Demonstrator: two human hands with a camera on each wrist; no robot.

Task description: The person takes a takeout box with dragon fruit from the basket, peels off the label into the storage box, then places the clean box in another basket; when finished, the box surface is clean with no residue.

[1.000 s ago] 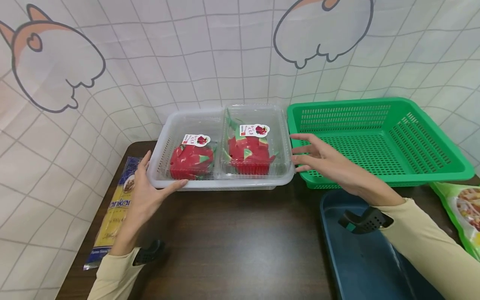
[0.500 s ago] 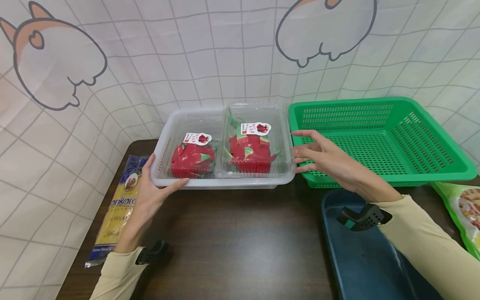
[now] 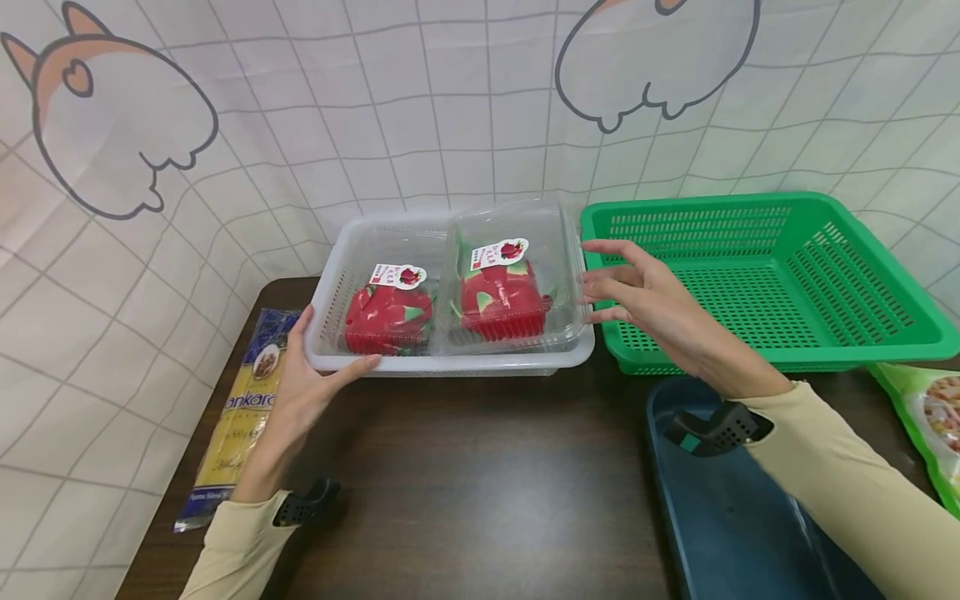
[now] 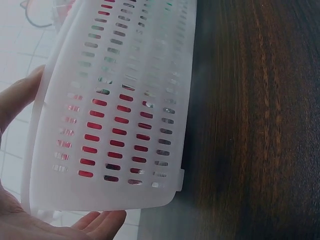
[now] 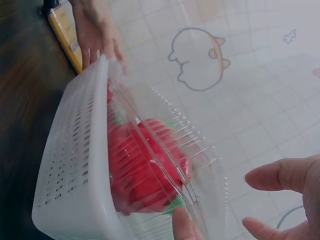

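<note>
On the dark wooden table [image 3: 465,467], before a white gridded cloth [image 3: 450,100], the head view shows a white basket [image 3: 480,363] holding two clear boxes, each with a red-and-green fruit and a white label. The left box [image 3: 401,296] sits lower; the right box [image 3: 517,279] is slightly turned and rises above the rim at the right end. The left hand [image 3: 303,392] grips the basket's left front corner, thumb over the front rim and fingers along the side. The right hand [image 3: 648,296], fingers parted, reaches to the right box's right side. A green basket [image 3: 780,360] stands just beside it, with a blue tray [image 3: 720,517] in front. A yellow packet [image 3: 243,408] lies at far left and a green bag [image 3: 930,417] at far right.

From the left wrist, red shows through the white basket's slots, and the left hand's digits hold its rim and end.

From the right wrist, the right box leans above the rim. The right hand is spread wide; one fingertip meets the box's edge, though whether it bears any weight cannot be told.
</note>
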